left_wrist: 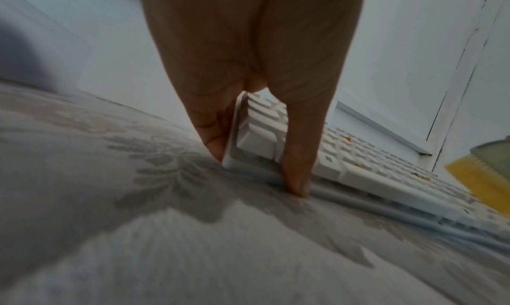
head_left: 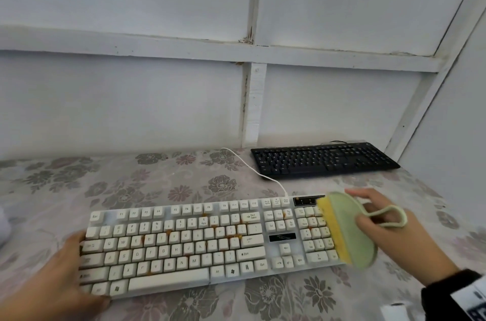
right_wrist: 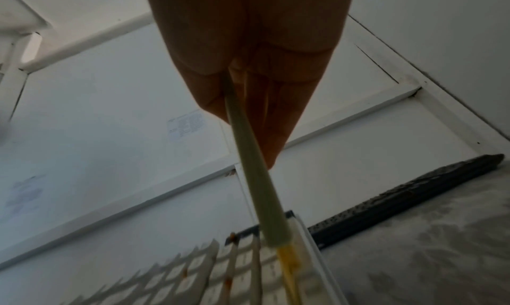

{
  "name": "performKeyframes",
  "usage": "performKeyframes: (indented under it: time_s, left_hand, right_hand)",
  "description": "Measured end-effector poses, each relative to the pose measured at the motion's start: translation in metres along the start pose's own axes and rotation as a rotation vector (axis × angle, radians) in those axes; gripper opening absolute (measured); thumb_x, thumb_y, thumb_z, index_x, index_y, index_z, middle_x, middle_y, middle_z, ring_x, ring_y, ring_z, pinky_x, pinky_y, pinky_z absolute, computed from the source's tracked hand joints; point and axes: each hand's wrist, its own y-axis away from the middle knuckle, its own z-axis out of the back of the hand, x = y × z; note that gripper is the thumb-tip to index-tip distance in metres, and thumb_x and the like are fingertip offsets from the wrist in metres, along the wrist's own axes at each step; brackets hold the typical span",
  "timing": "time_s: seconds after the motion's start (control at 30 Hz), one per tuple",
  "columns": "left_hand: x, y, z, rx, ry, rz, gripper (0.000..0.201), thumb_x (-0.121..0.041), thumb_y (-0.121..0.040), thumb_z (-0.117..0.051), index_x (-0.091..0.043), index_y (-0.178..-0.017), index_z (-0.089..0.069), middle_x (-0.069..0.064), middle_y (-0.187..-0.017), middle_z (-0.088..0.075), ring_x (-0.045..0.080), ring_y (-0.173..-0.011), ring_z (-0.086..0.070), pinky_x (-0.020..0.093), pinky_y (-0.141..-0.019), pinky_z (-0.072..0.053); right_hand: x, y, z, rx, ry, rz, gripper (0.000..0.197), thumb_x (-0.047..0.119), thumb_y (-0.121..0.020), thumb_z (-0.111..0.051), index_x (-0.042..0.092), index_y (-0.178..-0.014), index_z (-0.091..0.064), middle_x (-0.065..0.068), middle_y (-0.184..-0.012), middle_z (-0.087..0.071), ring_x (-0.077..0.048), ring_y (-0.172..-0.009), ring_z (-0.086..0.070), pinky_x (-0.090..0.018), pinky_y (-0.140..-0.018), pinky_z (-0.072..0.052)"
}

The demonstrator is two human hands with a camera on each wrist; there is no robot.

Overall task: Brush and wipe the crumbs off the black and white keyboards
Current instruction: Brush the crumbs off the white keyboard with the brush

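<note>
Black sleeve (head_left: 447, 291), white wrist device (head_left: 470, 302)

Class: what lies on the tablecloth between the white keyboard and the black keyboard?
In the head view, only the white cable crosses the flowered tablecloth between white keyboard and black keyboard.

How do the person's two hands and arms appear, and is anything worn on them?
Both hands are bare, without gloves or rings that I can see. The right hand has a dark, fuzzy-looking cuff at the wrist, and over it a white band with dark printed markings, too blurred to read. The left hand shows no sleeve or band in view.
</note>
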Motion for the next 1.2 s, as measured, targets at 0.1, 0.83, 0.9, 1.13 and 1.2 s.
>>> performKeyframes:
  time_s: [0.1, 0.83, 0.9, 1.13, 1.2]
  left_hand:
    - [-0.013, 0.005, 0.006, 0.033, 0.013, 0.016, 0.121, -0.031, -0.033, -0.082, -0.009, -0.139, -0.028, 0.012, -0.124, -0.049, 0.024, -0.105, -0.049, 0.036, -0.091, -0.043]
    - [-0.001, -0.005, 0.001, 0.032, -0.007, 0.071, 0.140, -0.055, -0.020, -0.065, -0.008, -0.144, -0.020, 0.016, -0.141, -0.038, 0.032, -0.126, -0.041, 0.039, -0.101, -0.038]
    - [0.001, -0.004, 0.000, 0.044, 0.023, 0.054, 0.139, -0.054, -0.021, -0.066, -0.015, -0.145, -0.017, 0.013, -0.142, -0.037, 0.030, -0.127, -0.041, 0.038, -0.101, -0.038]
    - [0.018, -0.013, -0.001, 0.030, 0.230, 0.039, 0.115, -0.024, -0.026, -0.088, -0.076, -0.101, -0.018, -0.013, -0.107, -0.062, 0.009, -0.094, -0.065, 0.036, -0.079, -0.056]
    - [0.028, -0.016, -0.005, 0.049, 0.247, 0.015, 0.116, -0.028, -0.026, -0.090, -0.072, -0.107, -0.020, -0.013, -0.112, -0.061, 0.009, -0.096, -0.065, 0.037, -0.081, -0.056]
  right_hand:
    - [-0.003, 0.007, 0.006, 0.083, 0.008, -0.051, 0.043, 0.004, -0.084, -0.058, 0.045, -0.097, -0.062, -0.008, -0.075, -0.067, -0.018, -0.060, -0.054, -0.025, -0.057, -0.040]
    - [0.021, -0.025, -0.001, -0.183, -0.088, 0.089, 0.036, 0.010, -0.090, -0.056, 0.039, -0.113, -0.056, 0.014, -0.087, -0.068, 0.004, -0.075, -0.062, -0.008, -0.053, -0.047]
    - [0.019, -0.026, -0.008, -0.163, -0.075, 0.093, 0.036, 0.011, -0.091, -0.056, 0.037, -0.116, -0.056, 0.012, -0.091, -0.068, 0.000, -0.075, -0.064, -0.011, -0.054, -0.049]
    - [0.008, -0.006, -0.009, 0.028, 0.018, -0.004, 0.036, 0.009, -0.088, -0.058, 0.043, -0.098, -0.061, 0.006, -0.069, -0.066, -0.018, -0.063, -0.056, -0.029, -0.058, -0.041]
    - [0.011, -0.010, -0.003, 0.005, 0.008, -0.010, 0.037, 0.009, -0.086, -0.058, 0.044, -0.096, -0.063, -0.006, -0.072, -0.066, -0.033, -0.070, -0.058, -0.031, -0.059, -0.043]
